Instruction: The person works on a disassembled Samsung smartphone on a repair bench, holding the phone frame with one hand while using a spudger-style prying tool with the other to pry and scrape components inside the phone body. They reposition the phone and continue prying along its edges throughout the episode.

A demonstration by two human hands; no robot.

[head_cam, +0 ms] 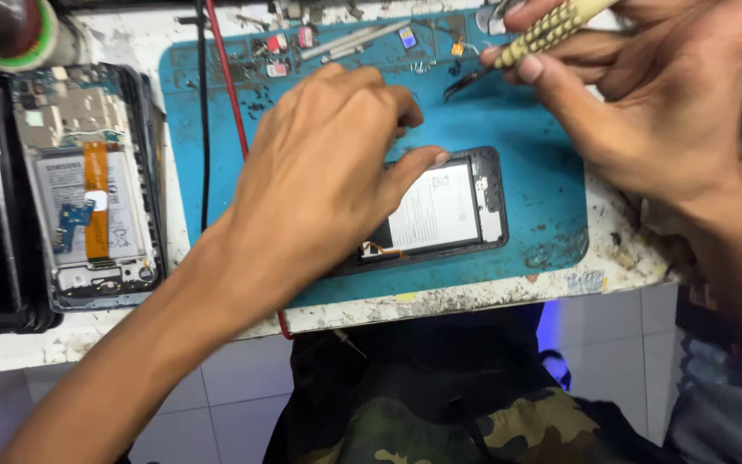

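Observation:
An opened phone (453,209) with its back cover off lies on a blue work mat (526,146), its white battery label facing up. My left hand (324,167) rests on the phone's left half, thumb pressed on the top edge. My right hand (637,94) hovers above the mat's upper right and holds a tool with a yellow ribbed handle (547,33) together with dark tweezers (470,82) whose tips point down-left toward the mat.
A second opened phone (88,185) with an orange flex strip lies on a stack at the left. Red and black cables (225,82) run down the mat's left side. Small parts and screws (302,47) litter the mat's top edge. The table front edge (474,301) is chipped.

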